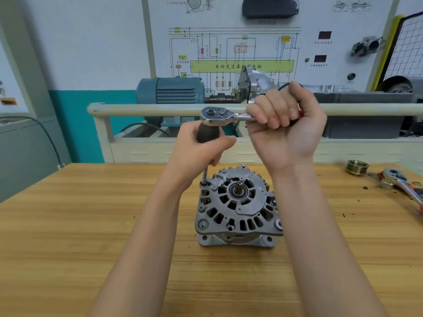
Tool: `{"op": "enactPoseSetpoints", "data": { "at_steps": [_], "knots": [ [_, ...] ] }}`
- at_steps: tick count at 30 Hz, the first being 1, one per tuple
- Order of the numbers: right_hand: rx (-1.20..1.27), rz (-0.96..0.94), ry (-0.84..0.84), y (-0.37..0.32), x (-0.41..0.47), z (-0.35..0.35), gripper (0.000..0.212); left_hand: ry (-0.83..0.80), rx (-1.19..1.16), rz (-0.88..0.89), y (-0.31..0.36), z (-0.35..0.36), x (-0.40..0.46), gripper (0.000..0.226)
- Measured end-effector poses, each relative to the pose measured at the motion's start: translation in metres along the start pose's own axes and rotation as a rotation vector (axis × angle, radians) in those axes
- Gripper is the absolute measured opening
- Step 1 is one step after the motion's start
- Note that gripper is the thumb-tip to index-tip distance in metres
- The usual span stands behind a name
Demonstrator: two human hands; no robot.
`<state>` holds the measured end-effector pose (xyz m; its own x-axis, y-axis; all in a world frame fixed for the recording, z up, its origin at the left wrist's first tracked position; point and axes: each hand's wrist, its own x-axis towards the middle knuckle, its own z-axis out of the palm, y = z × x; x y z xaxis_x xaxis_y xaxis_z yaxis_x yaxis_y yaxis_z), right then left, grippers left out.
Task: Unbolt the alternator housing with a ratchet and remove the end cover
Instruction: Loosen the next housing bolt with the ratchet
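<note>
Here, the dark extension handle (207, 133) is being gripped by the left hand (201, 145), its socket (204, 179) apparently being seated on a bolt at the upper-left rim of the alternator (238, 202), which is being stood upright on the wooden bench (91, 225). The ratchet (225, 114) is being clasped in the fisted right hand (283, 129), wrist raised. If the extension is being tilted, the bolt head may be rounded.

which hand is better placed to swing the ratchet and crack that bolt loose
Right. The right hand grips the chrome ratchet's handle, giving leverage; the left hand holds the dark extension grip steady over the bolt on the grey metal alternator.
</note>
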<state>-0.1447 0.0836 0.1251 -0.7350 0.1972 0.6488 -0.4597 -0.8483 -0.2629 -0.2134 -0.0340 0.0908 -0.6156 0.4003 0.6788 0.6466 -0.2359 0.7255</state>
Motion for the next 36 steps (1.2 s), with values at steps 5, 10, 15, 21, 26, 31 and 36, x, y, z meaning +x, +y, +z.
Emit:
{"op": "enactPoseSetpoints", "data": {
  "at_steps": [5, 10, 15, 21, 26, 31, 36],
  "knots": [
    [0.035, -0.037, 0.086, 0.002, -0.002, 0.005, 0.047, 0.081, -0.068, 0.019, 0.006, 0.008, 0.002, 0.031],
    [-0.138, -0.355, 0.057, 0.028, -0.02, 0.016, 0.051, 0.371, -0.031, -0.033, 0.004, 0.018, 0.006, 0.025],
    [-0.263, -0.491, -0.051, 0.043, -0.026, 0.017, 0.039, 0.518, -0.04, -0.046, 0.005, 0.022, 0.007, 0.019],
    [-0.09, -0.082, -0.045, 0.013, -0.005, 0.01, 0.045, 0.114, -0.086, -0.015, 0.004, 0.003, 0.002, 0.036],
    [0.081, 0.091, 0.023, -0.001, 0.002, 0.001, 0.045, -0.058, -0.102, -0.035, 0.004, -0.001, 0.0, 0.034],
    [-0.062, -0.213, 0.113, 0.015, -0.011, 0.012, 0.051, 0.241, -0.058, -0.043, 0.004, 0.014, 0.005, 0.026],
    [-0.362, -0.552, -0.071, 0.052, -0.03, 0.019, 0.036, 0.51, -0.059, -0.062, 0.0, 0.02, 0.009, 0.044]
  ]
}}
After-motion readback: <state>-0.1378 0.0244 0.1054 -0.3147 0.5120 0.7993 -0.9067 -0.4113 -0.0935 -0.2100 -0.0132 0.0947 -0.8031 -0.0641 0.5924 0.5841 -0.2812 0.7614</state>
